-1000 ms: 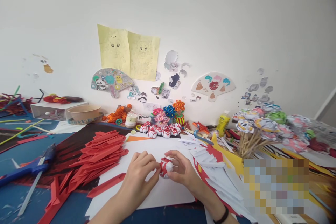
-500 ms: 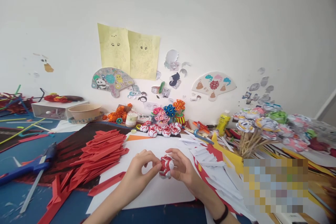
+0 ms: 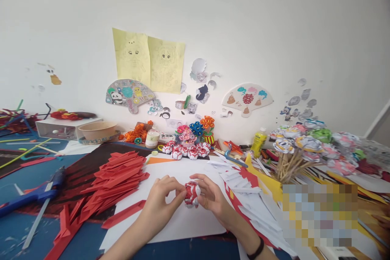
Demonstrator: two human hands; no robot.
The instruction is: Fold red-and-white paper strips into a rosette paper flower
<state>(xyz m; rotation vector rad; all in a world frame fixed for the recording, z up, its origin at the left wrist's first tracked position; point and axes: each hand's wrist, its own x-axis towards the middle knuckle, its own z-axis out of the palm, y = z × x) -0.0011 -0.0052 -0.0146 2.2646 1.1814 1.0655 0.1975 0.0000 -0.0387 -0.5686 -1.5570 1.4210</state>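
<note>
A small red and white folded paper ball (image 3: 191, 193) is held between both hands above a white sheet (image 3: 170, 219). My left hand (image 3: 160, 207) pinches its left side with the fingertips. My right hand (image 3: 210, 197) cups its right side, fingers curled over the top. A black band circles my right wrist. To the left lies a heap of folded red paper pieces (image 3: 117, 178). A stack of folded white paper pieces (image 3: 243, 187) lies to the right.
Finished red and white paper balls (image 3: 185, 151) sit in a row behind the sheet, with paper flower pots (image 3: 195, 131) further back. A blue glue gun (image 3: 33, 195) lies at the left. Paper flowers on sticks (image 3: 301, 150) stand at the right; a yellow glue bottle (image 3: 258, 142) is nearby.
The paper ball has been turned slightly between my fingers. Both hands stay in nearly the same place above the white sheet.
</note>
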